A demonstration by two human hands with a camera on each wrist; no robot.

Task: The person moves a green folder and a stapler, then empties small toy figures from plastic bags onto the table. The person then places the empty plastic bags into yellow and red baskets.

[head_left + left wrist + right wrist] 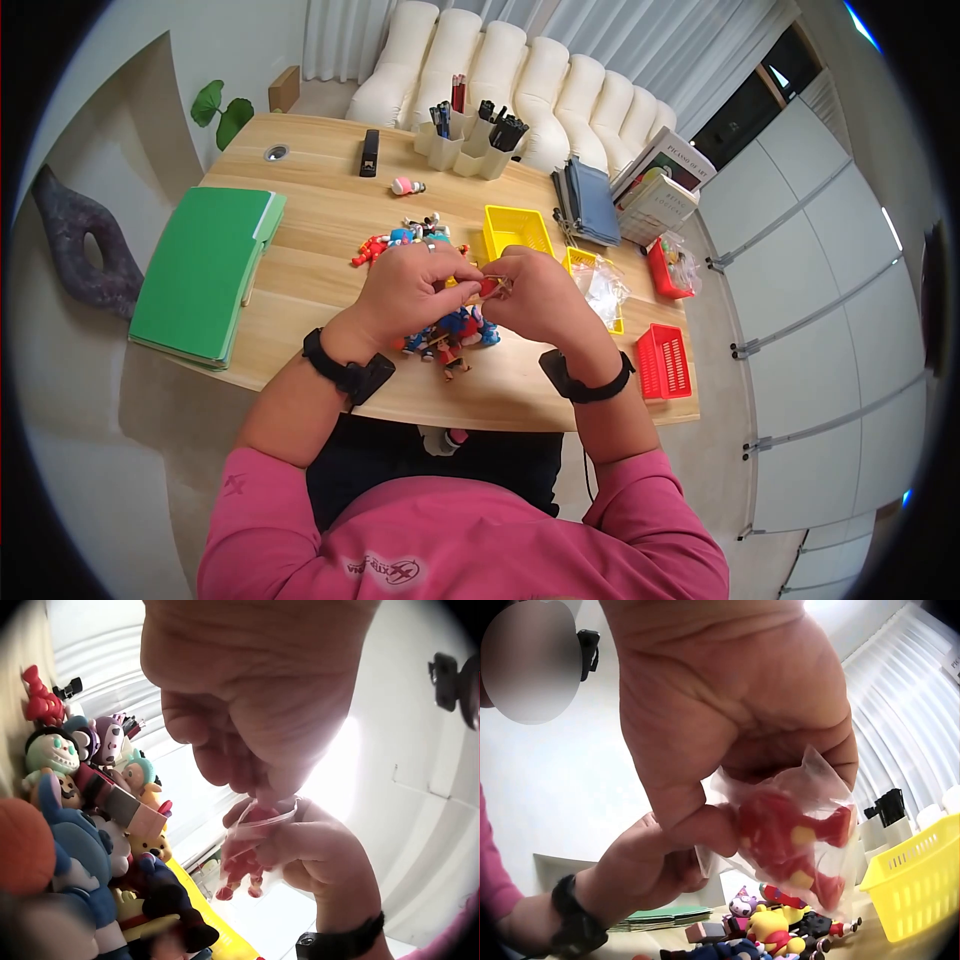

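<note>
Both hands meet above a pile of toys in the middle of the table. My right hand (735, 712) grips a small clear plastic bag (817, 774) from the side. Inside it shows a red figurine (774, 825) with yellow spots, its legs toward the bag's bottom. My left hand (255, 697) has its fingers curled, and their tips pinch the bag's top edge by the opening. Beneath the hands lie several toy figures, among them a yellow bear (769, 926) in a red shirt and a blue big-eared figure (71, 847).
A yellow basket (488, 238) stands behind the right hand, with plastic bags (602, 290) in another beside it. Red baskets (665, 360) sit at the right edge. Pen holders (445, 152), a stapler (370, 153) and a pink figure (407, 186) stand farther back; green folders (205, 270) lie left.
</note>
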